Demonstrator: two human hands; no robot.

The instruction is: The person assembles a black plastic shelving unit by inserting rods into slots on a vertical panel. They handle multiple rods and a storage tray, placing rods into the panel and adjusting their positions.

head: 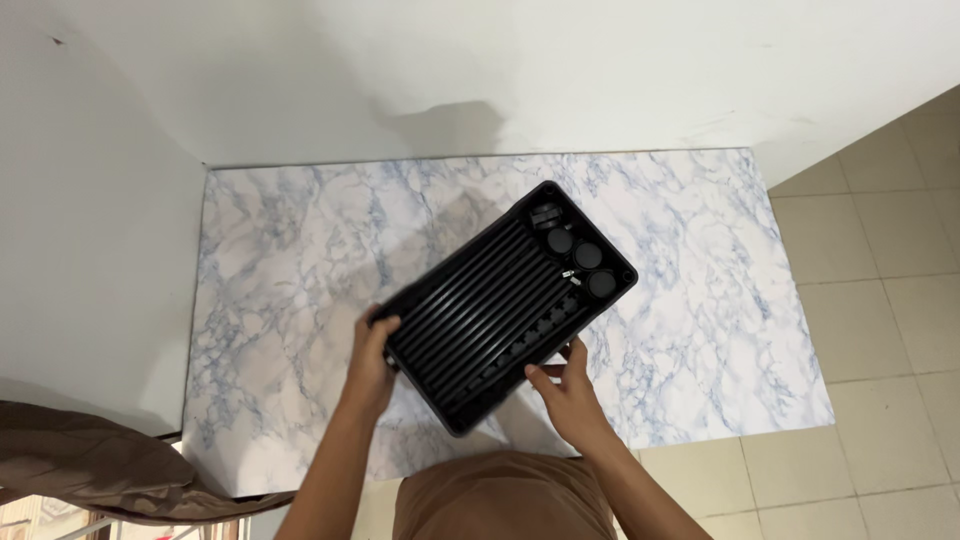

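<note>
1. Nearest the camera, a brown garment (500, 500) is seen at the bottom edge, w/ both forearms reaching out from it over the marble-patterned mat (700, 330)
2. The left hand (372, 358) is curled round the near-left corner of the black tray (500, 310); fingers are closed over the rim, thumb side hidden, so how deep the hold goes cannot be told
3. The right hand (568, 385) is set against the tray's near-right long edge, fingers partly bent & thumb laid on the rim; a light pinch rather than a full wrap, as judged
4. The tray is held at an angle across the mat's middle, near end by the hands, far end pointing up-right. Whether its underside rests on the mat or is lifted clear cannot be told
5. Risk: both holds sit at the near end only, so the far end could dip or swing if the tray is raised
6. At that far end, round black caps (580, 255) & small loose bits (545, 215) are lying in a side compartment; a tilt would prob. send them sliding or spilling onto the mat
7. Beyond, the mat's right edge is near the tiled floor (880, 300), so anything rolling off could be lost there; the white wall (500, 70) lies behind
</note>
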